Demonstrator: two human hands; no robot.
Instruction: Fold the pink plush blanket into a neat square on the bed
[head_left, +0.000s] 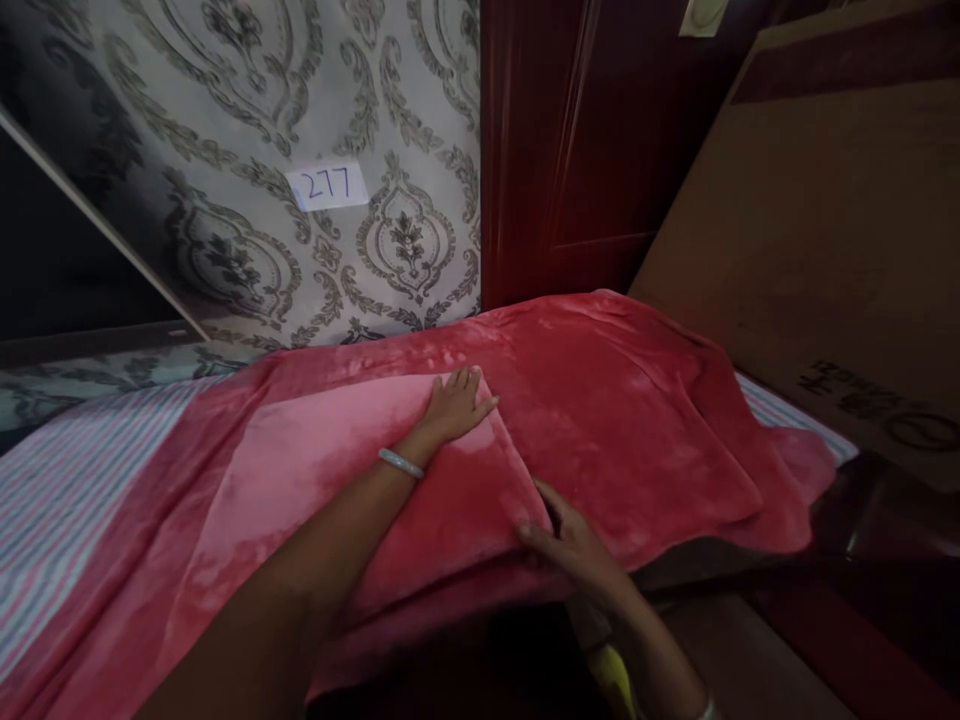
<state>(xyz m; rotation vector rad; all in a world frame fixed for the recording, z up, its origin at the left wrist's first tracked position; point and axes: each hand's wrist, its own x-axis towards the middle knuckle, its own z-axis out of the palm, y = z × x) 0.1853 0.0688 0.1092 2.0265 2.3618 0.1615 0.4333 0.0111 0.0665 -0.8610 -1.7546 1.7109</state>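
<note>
A red plush blanket point(600, 430) lies spread over a bench-like surface, with a folded-over section whose upper face looks paler pink on the left. My left hand point(456, 403), a bangle on its wrist, rests flat with fingers spread on the far right corner of that folded section. At its near right corner, my right hand point(562, 535) pinches the blanket's edge between thumb and fingers. The two hands are apart, along the same right-hand edge of the fold.
Striped cloth point(67, 500) shows beneath the blanket at the left. Patterned wallpaper point(405, 235) with a paper label point(328, 186) reading 277 is behind. A dark red door panel point(570, 150) and a large cardboard box point(840, 230) stand at the right. A dark screen point(67, 240) is at the left.
</note>
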